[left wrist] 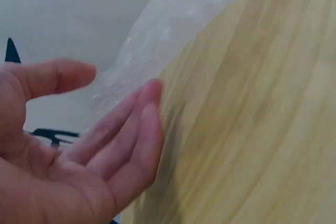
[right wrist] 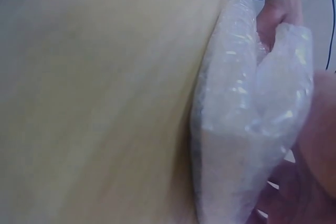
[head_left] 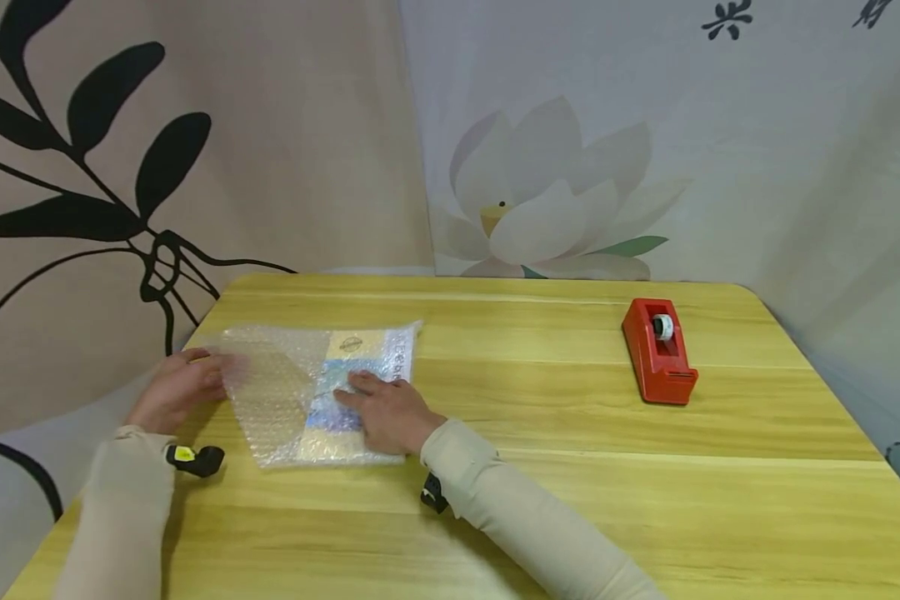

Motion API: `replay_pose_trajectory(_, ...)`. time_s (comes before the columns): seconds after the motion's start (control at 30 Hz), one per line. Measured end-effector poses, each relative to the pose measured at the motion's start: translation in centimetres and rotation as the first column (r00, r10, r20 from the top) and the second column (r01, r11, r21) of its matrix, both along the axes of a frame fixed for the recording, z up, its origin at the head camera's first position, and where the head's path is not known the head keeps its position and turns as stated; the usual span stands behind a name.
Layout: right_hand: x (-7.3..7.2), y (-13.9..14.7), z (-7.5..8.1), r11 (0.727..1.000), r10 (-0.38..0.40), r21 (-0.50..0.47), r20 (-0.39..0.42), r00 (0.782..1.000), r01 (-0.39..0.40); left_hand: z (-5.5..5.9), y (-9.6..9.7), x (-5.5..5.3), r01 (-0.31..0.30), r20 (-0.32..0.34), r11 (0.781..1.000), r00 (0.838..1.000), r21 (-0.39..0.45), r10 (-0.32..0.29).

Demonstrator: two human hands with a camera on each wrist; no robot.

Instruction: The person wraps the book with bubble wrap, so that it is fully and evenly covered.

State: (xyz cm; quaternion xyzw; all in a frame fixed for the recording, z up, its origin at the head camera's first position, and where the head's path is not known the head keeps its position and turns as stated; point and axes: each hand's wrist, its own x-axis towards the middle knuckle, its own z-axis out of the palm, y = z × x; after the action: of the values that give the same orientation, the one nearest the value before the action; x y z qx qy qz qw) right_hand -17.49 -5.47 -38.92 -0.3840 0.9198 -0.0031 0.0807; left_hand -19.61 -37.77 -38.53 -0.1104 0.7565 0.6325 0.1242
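Note:
A clear bubble-wrap bag [head_left: 270, 392] lies on the wooden table, its left part puffed up. Inside its right part is a flat, book-like item [head_left: 333, 417] with a cream and blue cover. My left hand [head_left: 183, 387] is at the bag's left end, fingertips at the film; in the left wrist view its thumb stands apart from the fingers [left wrist: 134, 145]. My right hand [head_left: 393, 412] rests on the bag over the item, fingers extended. From the right wrist, the bag [right wrist: 231, 103] hides part of that hand.
A red tape dispenser [head_left: 656, 358] with a small roll stands at the right of the table [head_left: 570, 500]. Behind the table's far edge hang cloth backdrops [head_left: 307, 133] printed with dark leaves and a pale flower.

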Motion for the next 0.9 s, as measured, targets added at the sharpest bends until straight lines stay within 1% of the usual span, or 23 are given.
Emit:
replay_pose_trajectory(0.1,0.0,0.0,-0.2,1.000,0.002,-0.002,0.000,1.000,-0.002,-0.3,0.9,0.2,0.091,-0.026,0.994,0.996,0.057,-0.090)
replay_pose_trajectory(0.13,0.0,0.0,-0.2,1.000,0.001,-0.003,0.001,1.000,-0.001,-0.3,1.3,0.2,0.111,-0.026,0.992,0.994,0.066,-0.110)
replay_pose_trajectory(0.2,0.0,0.0,-0.1,1.000,0.000,-0.006,0.002,1.000,0.000,-0.3,2.2,0.1,0.155,-0.022,0.987,0.988,0.046,-0.155)
replay_pose_trajectory(0.37,0.2,0.2,0.0,1.000,0.001,-0.014,0.013,1.000,-0.001,-0.8,3.8,0.3,0.210,-0.028,0.978,0.977,-0.013,-0.210)
replay_pose_trajectory(0.5,0.2,0.2,0.0,1.000,0.003,-0.014,0.012,1.000,-0.003,-1.0,4.5,0.5,0.228,-0.059,0.974,0.972,-0.006,-0.228)
replay_pose_trajectory(0.67,0.1,0.2,-0.1,1.000,0.003,-0.022,0.011,1.000,-0.002,-0.6,4.8,0.8,0.245,-0.114,0.967,0.965,0.076,-0.236)
replay_pose_trajectory(0.73,0.1,0.2,0.0,1.000,0.002,-0.025,0.012,1.000,-0.002,-0.3,5.1,0.9,0.245,-0.126,0.965,0.965,0.099,-0.232)
replay_pose_trajectory(0.83,0.1,0.2,0.0,1.000,0.005,-0.027,0.014,1.000,-0.005,0.3,5.7,1.0,0.244,-0.127,0.966,0.964,0.088,-0.232)
replay_pose_trajectory(0.9,0.1,0.2,0.0,1.000,0.005,-0.025,0.019,1.000,-0.005,0.9,6.3,1.0,0.240,-0.119,0.970,0.965,0.047,-0.233)
